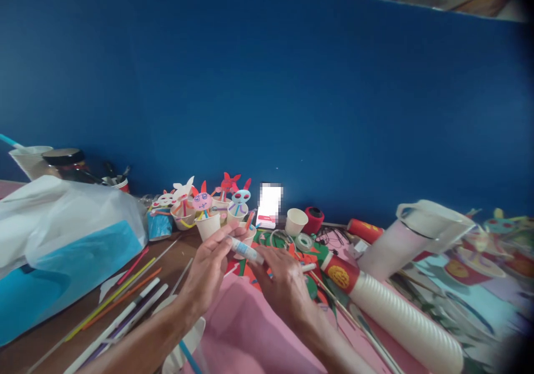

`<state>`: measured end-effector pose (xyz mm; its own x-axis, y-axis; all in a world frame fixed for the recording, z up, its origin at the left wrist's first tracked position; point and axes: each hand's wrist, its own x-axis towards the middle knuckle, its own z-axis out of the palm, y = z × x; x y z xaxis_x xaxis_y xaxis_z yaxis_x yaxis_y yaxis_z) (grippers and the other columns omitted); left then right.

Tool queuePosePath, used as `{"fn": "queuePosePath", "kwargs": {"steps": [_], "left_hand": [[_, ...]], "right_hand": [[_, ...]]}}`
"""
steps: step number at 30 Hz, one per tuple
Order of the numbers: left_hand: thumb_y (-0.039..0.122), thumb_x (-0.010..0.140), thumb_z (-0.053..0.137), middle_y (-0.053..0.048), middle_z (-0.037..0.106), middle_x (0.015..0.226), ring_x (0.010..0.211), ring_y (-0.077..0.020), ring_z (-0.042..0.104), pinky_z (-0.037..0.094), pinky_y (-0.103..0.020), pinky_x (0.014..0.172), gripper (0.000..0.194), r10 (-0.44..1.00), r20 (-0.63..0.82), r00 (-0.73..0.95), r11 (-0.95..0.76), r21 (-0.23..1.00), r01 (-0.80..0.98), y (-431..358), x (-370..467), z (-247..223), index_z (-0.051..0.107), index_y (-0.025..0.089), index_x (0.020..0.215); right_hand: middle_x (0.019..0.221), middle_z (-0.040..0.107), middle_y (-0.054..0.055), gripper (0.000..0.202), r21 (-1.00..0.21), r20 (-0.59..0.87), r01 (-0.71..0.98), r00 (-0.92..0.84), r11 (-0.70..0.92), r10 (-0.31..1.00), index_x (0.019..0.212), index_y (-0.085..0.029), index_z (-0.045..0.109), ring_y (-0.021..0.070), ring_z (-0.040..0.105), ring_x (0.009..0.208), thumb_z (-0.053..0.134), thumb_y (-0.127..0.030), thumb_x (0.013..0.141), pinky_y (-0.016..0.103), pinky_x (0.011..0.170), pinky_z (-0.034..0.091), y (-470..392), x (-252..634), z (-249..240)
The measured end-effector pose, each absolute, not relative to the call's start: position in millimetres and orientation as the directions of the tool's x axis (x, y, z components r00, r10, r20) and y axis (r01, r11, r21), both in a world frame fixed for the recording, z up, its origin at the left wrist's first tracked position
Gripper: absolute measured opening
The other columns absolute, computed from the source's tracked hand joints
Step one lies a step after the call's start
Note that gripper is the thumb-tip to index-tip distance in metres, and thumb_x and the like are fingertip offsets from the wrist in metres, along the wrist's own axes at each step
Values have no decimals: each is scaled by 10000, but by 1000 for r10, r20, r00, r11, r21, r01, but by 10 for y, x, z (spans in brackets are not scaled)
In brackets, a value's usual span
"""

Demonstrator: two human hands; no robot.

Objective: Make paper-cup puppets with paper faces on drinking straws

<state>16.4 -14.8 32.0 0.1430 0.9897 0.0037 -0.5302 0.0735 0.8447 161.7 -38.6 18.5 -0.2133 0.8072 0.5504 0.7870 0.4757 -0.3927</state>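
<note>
My left hand (pixel 207 268) is closed, its fingertips pinching one end of a white tube with a blue-printed label (pixel 246 250). The tube lies slanted between both hands. My right hand (pixel 286 279) curls around its other end, thumb and fingers against it. A short white stick-like piece (pixel 308 266) shows beyond the right knuckles; whether that hand grips it I cannot tell. Just behind my left fingers stand paper cups (pixel 207 226) with paper animal heads on coloured stalks, such as a pink one (pixel 203 200) and a light blue one (pixel 241 197). Pink paper (pixel 250 324) lies under my hands.
Straws and pens (pixel 120 307) lie at left beside a plastic bag (pixel 75 240). A phone (pixel 269 204), a small cup (pixel 296 221) and a tape roll (pixel 303 242) are behind my hands. Stacked cups (pixel 404 315) and a pitcher (pixel 400 246) stand at right. A blue partition (pixel 267 84) rises behind.
</note>
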Motion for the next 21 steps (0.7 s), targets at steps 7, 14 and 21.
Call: {"fn": "queuePosePath", "kwargs": {"steps": [7,14,21], "left_hand": [[288,779,532,-123,609,1096,1032,-242,546,389,-372,895,386,947,-72,313,211,872,-441,-66,169,218,530,150,1139],[381,656,639,-104,572,1173,1111,-272,484,458,-318,799,526,958,116,262,-168,968,185,250,-183,383,540,196,1139],[397,677,554,-81,627,1064,902,-242,577,431,-288,733,423,908,154,389,-369,733,571,595,-162,399,616,182,1035]], "right_hand": [[631,603,1,212,-389,393,838,-224,382,892,781,-193,576,112,501,528,423,-314,863,209,510,275,-374,1735,389],[684,635,-10,110,-280,39,924,-262,262,964,795,-232,631,141,556,637,545,-266,736,215,517,249,-153,2375,473],[763,658,-23,210,-301,-120,908,-340,292,933,860,-292,666,147,561,685,591,-288,664,219,540,284,-56,2458,310]]}}
